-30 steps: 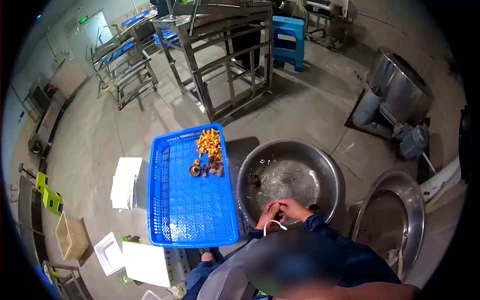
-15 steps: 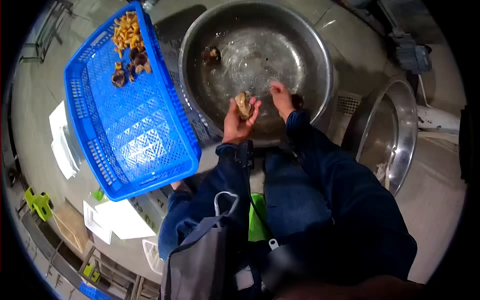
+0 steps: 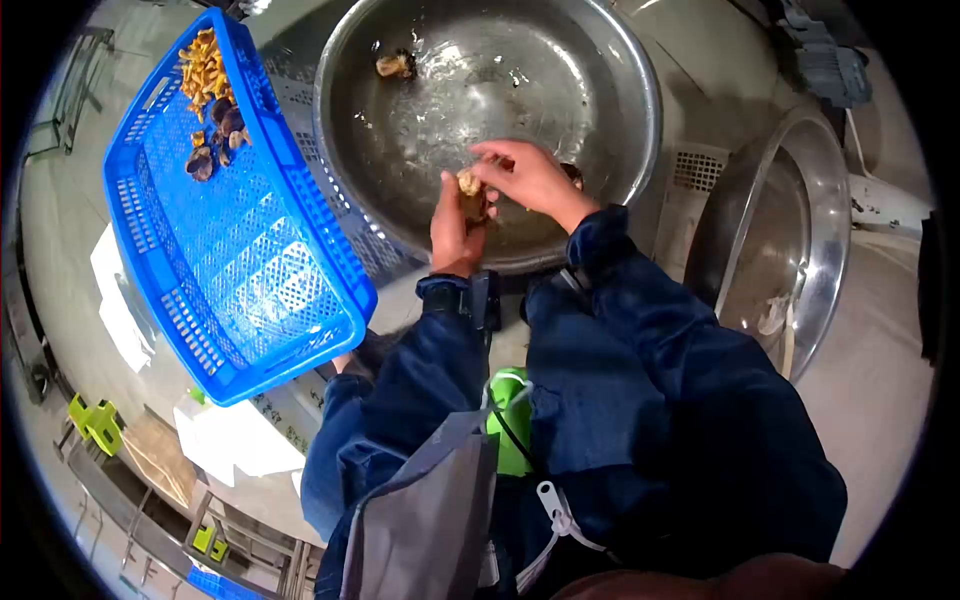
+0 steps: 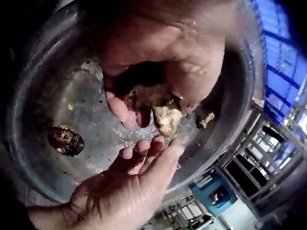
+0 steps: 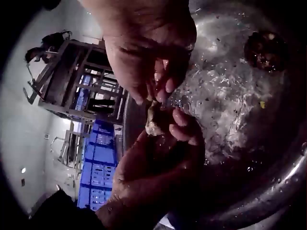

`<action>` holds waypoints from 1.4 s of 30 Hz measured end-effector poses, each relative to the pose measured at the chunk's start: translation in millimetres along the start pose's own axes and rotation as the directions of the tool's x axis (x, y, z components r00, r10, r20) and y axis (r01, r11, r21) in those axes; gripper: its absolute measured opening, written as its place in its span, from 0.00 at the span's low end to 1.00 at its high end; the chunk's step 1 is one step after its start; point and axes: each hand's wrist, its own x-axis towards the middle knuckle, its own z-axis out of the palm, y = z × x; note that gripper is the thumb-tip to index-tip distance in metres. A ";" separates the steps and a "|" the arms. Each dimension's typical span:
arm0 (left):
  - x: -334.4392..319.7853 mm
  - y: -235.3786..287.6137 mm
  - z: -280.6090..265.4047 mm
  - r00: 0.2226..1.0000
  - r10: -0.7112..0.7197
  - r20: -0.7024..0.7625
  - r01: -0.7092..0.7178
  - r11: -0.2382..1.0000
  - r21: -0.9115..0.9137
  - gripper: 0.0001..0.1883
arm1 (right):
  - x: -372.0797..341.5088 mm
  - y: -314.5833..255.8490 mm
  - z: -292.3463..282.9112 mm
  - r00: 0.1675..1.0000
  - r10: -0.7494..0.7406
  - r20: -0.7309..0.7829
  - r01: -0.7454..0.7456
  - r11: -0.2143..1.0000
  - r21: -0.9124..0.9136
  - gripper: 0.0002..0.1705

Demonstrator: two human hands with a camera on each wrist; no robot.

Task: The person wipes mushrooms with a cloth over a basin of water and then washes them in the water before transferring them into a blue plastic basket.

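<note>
Over the metal basin (image 3: 590,95), my left hand (image 3: 456,235) grips a mushroom with a pale, knobbly stem (image 3: 468,184) and a brown cap mostly hidden in the palm. My right hand (image 3: 535,180) reaches in from the right, thumb and fingertips pinching the pale stem end. In the left wrist view, the stem (image 4: 166,120) sticks out below the left hand (image 4: 168,57), just above the right fingertips (image 4: 156,143). The right wrist view has the mushroom (image 5: 153,123) between both hands. A second mushroom (image 3: 393,65) lies in the basin, and a dark-capped one (image 4: 66,140) sits apart from it.
To the left stands a blue perforated crate (image 3: 230,270) with small orange-yellow mushrooms (image 3: 203,68) and several brown ones (image 3: 228,125) at its far end. Another metal basin (image 3: 745,225) leans at the right, near a floor drain grate (image 3: 697,170). Shallow water covers the basin floor.
The head view has tilted down. The hands were together a second ago, parted at half a second with the mushroom in the left palm, and the right hand has now come back to it.
</note>
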 end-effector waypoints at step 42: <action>16.2 -11.9 -8.0 0.952 0.293 -0.082 -0.261 0.925 0.276 0.21 | 8.5 -10.2 5.7 0.958 0.193 0.213 -0.236 0.951 0.199 0.09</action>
